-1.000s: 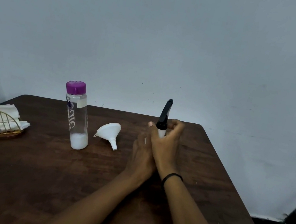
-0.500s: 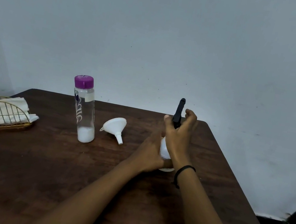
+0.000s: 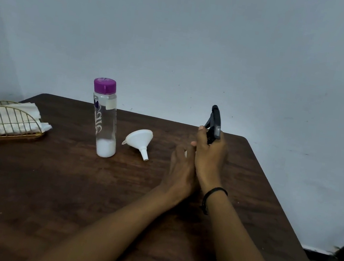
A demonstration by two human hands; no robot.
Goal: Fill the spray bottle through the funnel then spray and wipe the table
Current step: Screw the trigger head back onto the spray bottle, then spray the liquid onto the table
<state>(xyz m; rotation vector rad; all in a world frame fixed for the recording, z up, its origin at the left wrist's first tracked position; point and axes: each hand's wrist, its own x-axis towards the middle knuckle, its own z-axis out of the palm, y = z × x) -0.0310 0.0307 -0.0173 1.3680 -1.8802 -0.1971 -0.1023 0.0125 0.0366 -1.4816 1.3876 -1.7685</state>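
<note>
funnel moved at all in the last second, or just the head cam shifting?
No. The funnel lies on its side just right of the purple-capped bottle, with the same gap and tilt as before; both shift together in frame, so only the camera moved.

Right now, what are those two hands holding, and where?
The right hand grips the black trigger sprayer head; the left hand holds the white bottle body, mostly hidden.

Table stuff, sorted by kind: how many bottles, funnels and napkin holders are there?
Bottles: 2, the clear bottle with purple cap and the spray bottle gripped by the left hand and right hand.
Funnels: 1, the white funnel lying on its side.
Napkin holders: 1, the gold wire holder with paper napkins.
Total: 4
</note>
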